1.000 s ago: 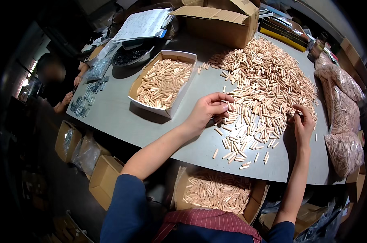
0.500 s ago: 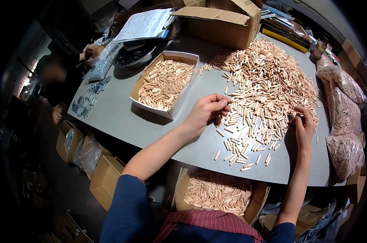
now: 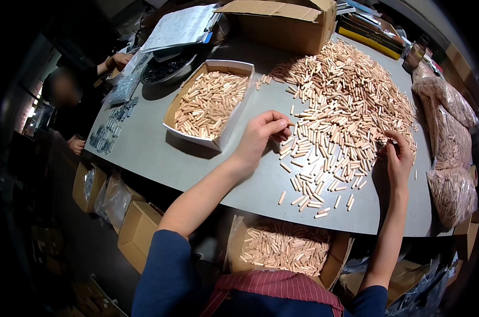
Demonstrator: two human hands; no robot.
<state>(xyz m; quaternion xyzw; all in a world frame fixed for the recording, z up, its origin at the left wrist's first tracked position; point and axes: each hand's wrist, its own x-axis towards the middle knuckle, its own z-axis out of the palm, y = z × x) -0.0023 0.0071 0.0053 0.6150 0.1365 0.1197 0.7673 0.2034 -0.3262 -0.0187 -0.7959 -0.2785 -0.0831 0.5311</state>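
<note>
A large heap of short wooden dowel pins [image 3: 350, 90] spreads over the grey table [image 3: 197, 171], thinning to loose pins near the front edge. At the heap's left side, my left hand [image 3: 266, 134] is closed, with a dowel pin [image 3: 291, 124] between thumb and forefinger. My right hand [image 3: 398, 156] reaches the heap's right edge with curled fingers, thumb close to forefinger; whatever they pinch cannot be made out. Left of my left hand stands an open white-sided carton [image 3: 230, 124], filled with similar pins.
Clear bags of pins [image 3: 448, 142] line the right edge. A cardboard box [image 3: 282, 31] and a dark bowl [image 3: 168, 71] stand at the back. Below the front edge sits another box of pins [image 3: 284, 248]. A co-worker's hand [image 3: 122, 61] is at far left, beside small clear packets [image 3: 106, 136].
The whole view has shifted slightly, so the table and its contents sit a little higher and further left. Both hands keep nearly the same pose beside the heap.
</note>
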